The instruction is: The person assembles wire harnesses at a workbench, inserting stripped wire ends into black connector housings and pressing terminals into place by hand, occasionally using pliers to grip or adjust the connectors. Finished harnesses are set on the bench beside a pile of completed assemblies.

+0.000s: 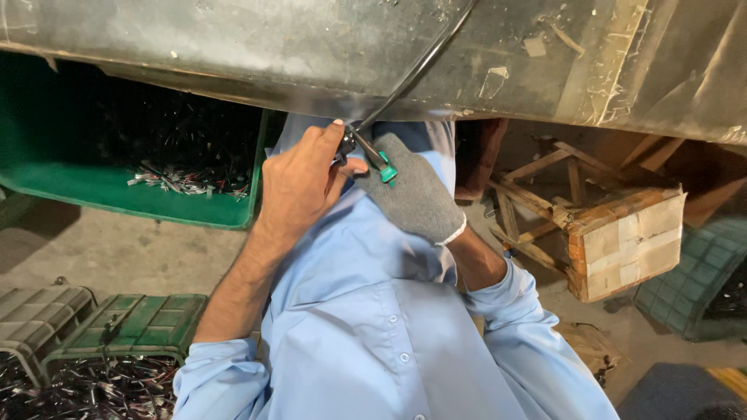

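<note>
— What are you holding there?
— A black cable; it arches up across the grey table edge and comes down to my fingers.
— And the tool?
— Small cutters, dark jaws, green handles, tilted, the nose touching the cable's lower end.

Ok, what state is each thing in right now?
left hand: bare, pinching the tool's head
right hand: grey-gloved, gripping the green-handled tool
black cable: curved, running down into the tool
green crate: open, holding loose wire pieces
wooden stool: standing on the floor, taped
</note>
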